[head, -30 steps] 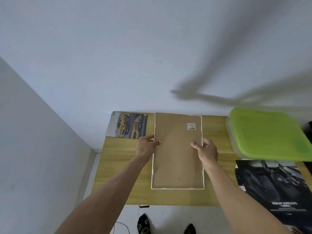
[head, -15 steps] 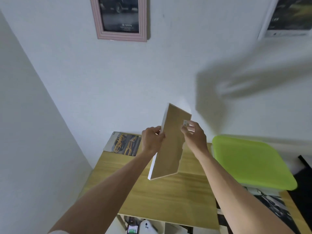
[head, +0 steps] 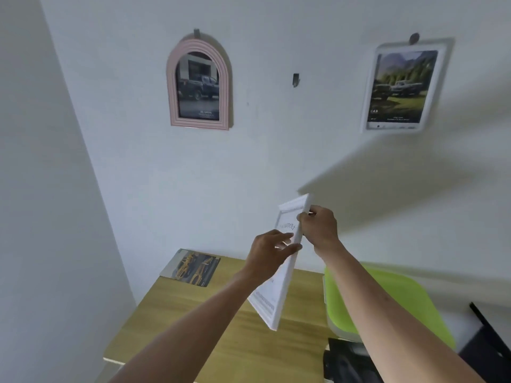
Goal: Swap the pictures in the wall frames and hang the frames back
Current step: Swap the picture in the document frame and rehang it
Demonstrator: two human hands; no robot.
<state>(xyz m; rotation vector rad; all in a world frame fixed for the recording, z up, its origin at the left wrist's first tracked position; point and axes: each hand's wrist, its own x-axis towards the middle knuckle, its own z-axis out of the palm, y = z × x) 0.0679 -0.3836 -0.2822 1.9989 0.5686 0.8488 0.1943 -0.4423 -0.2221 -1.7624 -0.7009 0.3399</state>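
Above the worktop (head: 221,341), held up in the air before the wall, is a white frame (head: 279,294), tilted and turned nearly edge-on, its front side with a pale printed picture facing left; the right hand (head: 320,226) grips its upper right edge near the top corner, fingers wrapped round the rim; the left hand (head: 269,251) lies against the front face below that, fingers spread across the picture and thumb at the frame's edge, so the frame is pinched between the two hands, its lower corner hanging free over the wood. Higher on the wall, straight above the frame, sits a bare hook (head: 296,79); to its left hangs a pink arched frame (head: 198,84) showing a dark pickup; to its right hangs a white rounded frame (head: 403,85) showing vehicles before trees and mountains. On the worktop's far left corner lies a loose print (head: 190,268) of yellow cars; at the right edge stands a box with a lime-green lid (head: 409,305); in front of it lies a dark print (head: 348,360), partly hidden by the right forearm.
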